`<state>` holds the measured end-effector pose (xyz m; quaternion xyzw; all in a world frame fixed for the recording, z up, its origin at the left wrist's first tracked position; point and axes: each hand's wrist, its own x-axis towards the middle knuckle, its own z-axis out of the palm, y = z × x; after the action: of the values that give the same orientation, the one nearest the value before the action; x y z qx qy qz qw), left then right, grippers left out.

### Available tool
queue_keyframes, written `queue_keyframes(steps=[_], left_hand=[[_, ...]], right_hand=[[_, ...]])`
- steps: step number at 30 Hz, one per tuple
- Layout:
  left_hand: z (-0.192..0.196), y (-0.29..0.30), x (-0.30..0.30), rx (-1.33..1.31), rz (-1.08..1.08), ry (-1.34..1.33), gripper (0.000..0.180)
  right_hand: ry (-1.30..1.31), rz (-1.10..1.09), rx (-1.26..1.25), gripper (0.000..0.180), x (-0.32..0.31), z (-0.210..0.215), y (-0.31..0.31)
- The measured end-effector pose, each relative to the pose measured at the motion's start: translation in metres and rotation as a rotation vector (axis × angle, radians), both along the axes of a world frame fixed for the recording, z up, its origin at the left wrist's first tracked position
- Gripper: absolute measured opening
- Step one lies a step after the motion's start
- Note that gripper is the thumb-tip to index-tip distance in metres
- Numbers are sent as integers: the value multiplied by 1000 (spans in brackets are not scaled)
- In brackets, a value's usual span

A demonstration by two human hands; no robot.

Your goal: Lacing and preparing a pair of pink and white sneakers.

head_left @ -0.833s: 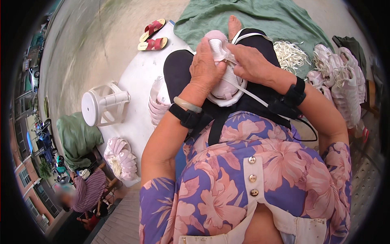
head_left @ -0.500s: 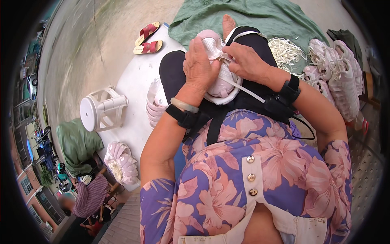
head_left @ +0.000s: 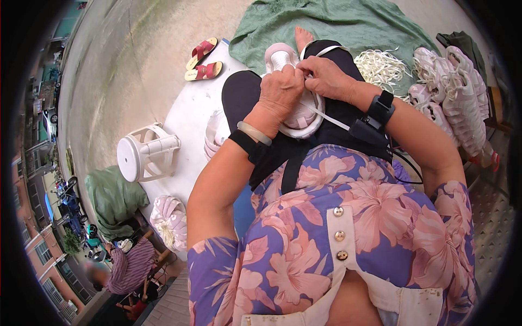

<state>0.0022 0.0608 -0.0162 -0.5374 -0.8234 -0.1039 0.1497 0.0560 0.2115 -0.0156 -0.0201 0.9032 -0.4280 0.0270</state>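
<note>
A pale pink and white shoe (head_left: 296, 117) rests on my lap over black trousers. My left hand (head_left: 280, 92) wraps over its upper and grips it. My right hand (head_left: 326, 76) pinches a flat white lace (head_left: 330, 117) at the shoe's top; the lace trails down to the right across my lap. Both wrists wear black straps, and the left also has a pale bangle. The hands touch each other above the shoe, hiding most of its upper.
A heap of loose white laces (head_left: 383, 65) and a pile of similar pale shoes (head_left: 454, 95) lie to my right. More shoes (head_left: 216, 136) sit at my left knee. A green cloth (head_left: 337, 24), red sandals (head_left: 202, 58), an overturned white stool (head_left: 144, 158) and a seated person (head_left: 128, 269) surround me.
The two hands have stayed on the shoe with small finger movements at the lace. The view has shifted slightly; the shoe keeps its place on my lap.
</note>
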Motion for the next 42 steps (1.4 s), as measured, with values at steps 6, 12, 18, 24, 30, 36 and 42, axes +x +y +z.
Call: queue_keyframes(steps=[6,12,18,24,30,36,42], left_hand=[[26,-28,19,78,90,-265,8],[49,-162,40,89,465,-641,20],[-11,-354,80,-51,1004,-544,24],[-18,-309,70,-42,1032,-711,21],[24,-175,5,236,498,-617,11],[32,-85,-5,162,149,-404,12],[25,-57,5,77,147,-465,17]], right_hand=[[115,-149,-47,43,26,7,-11],[-12,-217,-89,43,34,17,0],[-192,-312,-389,33,12,17,11],[-364,-293,-200,34,-24,18,3],[-59,-418,206,26,-35,-14,2],[15,-494,231,18,-24,11,13],[328,-462,175,13,-3,14,3]])
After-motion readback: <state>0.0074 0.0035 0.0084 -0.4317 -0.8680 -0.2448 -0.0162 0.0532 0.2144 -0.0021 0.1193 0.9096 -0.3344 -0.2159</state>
